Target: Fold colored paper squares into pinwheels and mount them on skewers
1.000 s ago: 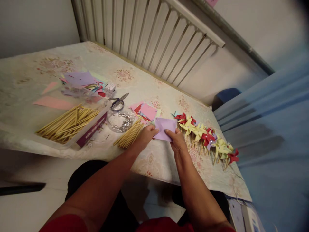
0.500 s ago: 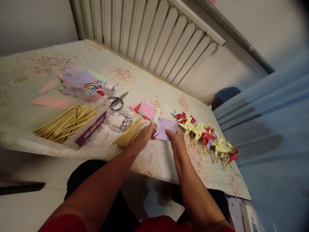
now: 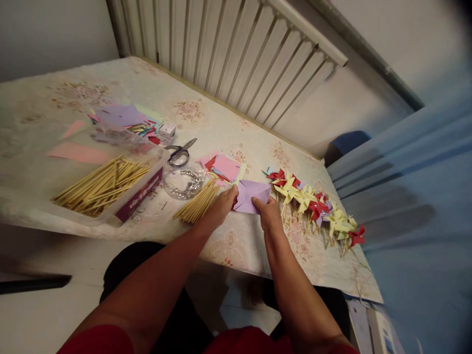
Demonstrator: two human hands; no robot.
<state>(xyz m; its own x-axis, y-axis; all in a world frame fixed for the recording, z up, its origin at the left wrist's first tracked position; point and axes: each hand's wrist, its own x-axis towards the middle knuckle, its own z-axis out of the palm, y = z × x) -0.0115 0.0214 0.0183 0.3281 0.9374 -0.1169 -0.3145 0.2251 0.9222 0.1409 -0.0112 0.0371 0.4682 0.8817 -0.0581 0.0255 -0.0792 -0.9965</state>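
A purple paper square (image 3: 252, 194) is held between both hands just above the table's near edge. My left hand (image 3: 222, 207) pinches its left corner and my right hand (image 3: 270, 214) pinches its lower right side. Right beside my left hand lies a loose bundle of wooden sticks (image 3: 197, 203). To the right of the paper a row of finished red, yellow and purple paper pinwheels (image 3: 313, 206) lies on the patterned tablecloth (image 3: 228, 246).
A clear box of wooden sticks (image 3: 101, 187) stands at the left, with a round clear dish of small silver bits (image 3: 182, 181) and scissors (image 3: 180, 152) behind the bundle. Coloured paper stacks (image 3: 223, 168) (image 3: 121, 118) lie further back. A radiator (image 3: 228, 54) lines the wall; blue fabric (image 3: 416, 196) fills the right.
The purple paper has been turned and shifted slightly in my fingers; both hands stay in nearly the same place. The view has drifted a little.
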